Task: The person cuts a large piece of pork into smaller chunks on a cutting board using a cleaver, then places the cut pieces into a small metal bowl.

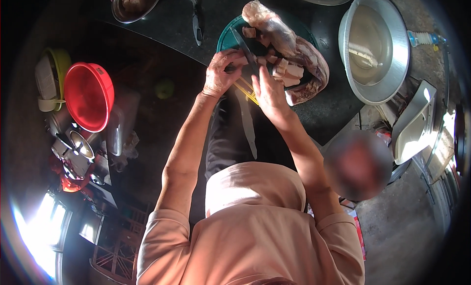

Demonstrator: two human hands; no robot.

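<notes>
My right hand (271, 94) grips a kitchen knife (245, 48), its blade pointing up and to the left over a round green board (226, 38). Close to the blade, my left hand (223, 72) has its fingers bent around a pale piece of meat (241, 60). Cut chunks of fatty meat (289, 72) lie on the board to the right of the knife. A long strip of raw meat (283, 37) curves along the board's right side, its lower end reaching past the edge. Yellow strips (245, 90) show below the board, between my wrists.
A large metal basin (401, 49) with liquid stands at the right. A metal bowl (123, 18) and a dark-handled utensil (198, 29) are at the table's far side. Left of the dark table (176, 46) are a red plastic basin (110, 90) and other kitchenware.
</notes>
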